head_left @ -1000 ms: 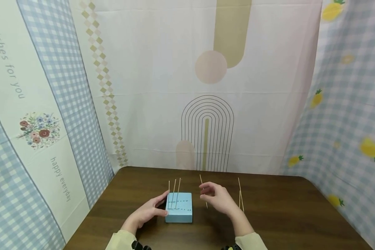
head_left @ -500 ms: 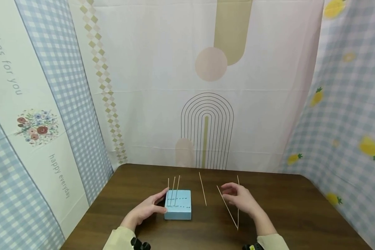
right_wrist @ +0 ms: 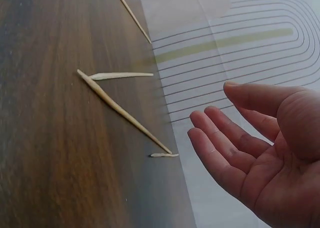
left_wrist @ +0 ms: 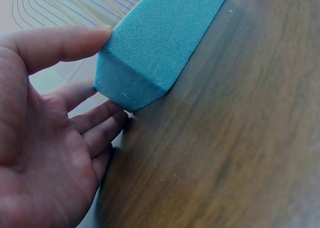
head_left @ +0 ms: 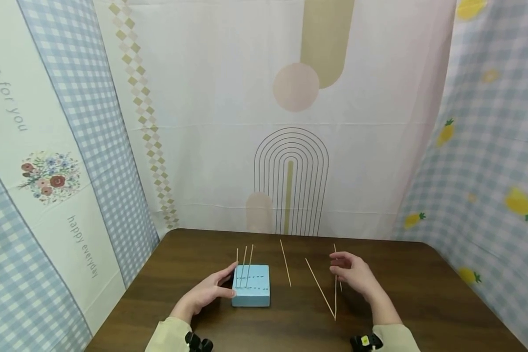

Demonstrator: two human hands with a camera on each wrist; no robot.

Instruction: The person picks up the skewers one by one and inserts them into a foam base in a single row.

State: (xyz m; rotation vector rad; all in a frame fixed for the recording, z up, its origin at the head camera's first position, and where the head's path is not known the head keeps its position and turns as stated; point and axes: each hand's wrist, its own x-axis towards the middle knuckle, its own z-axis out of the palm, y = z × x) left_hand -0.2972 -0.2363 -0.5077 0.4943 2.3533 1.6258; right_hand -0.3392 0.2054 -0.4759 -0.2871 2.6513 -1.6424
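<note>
My left hand (head_left: 207, 292) holds the left side of a light blue foam block (head_left: 257, 299), thumb at its near corner and fingers along the side. In the left wrist view the thumb presses one edge of the block (left_wrist: 160, 43) and the fingertips touch another face. Three thin wooden skewers (head_left: 249, 266) stand upright in the block's left part. My right hand (head_left: 356, 274) hovers with loosely bent fingers and nothing in them, over skewers at the right. Two skewers (head_left: 319, 289) meet at their near ends in a V; another lies partly hidden behind the fingers.
A lone skewer (head_left: 286, 264) lies between the block and the V. Rows of small holes run across the block's top. The brown wooden table (head_left: 290, 327) ends at a printed cloth (head_left: 220, 161) behind; checked cloths hang at both sides.
My right hand has moved right, from beside the lone skewer to the far-right skewers, uncovering the V-shaped pair. The left hand stays on the block. The head view has tipped slightly down.
</note>
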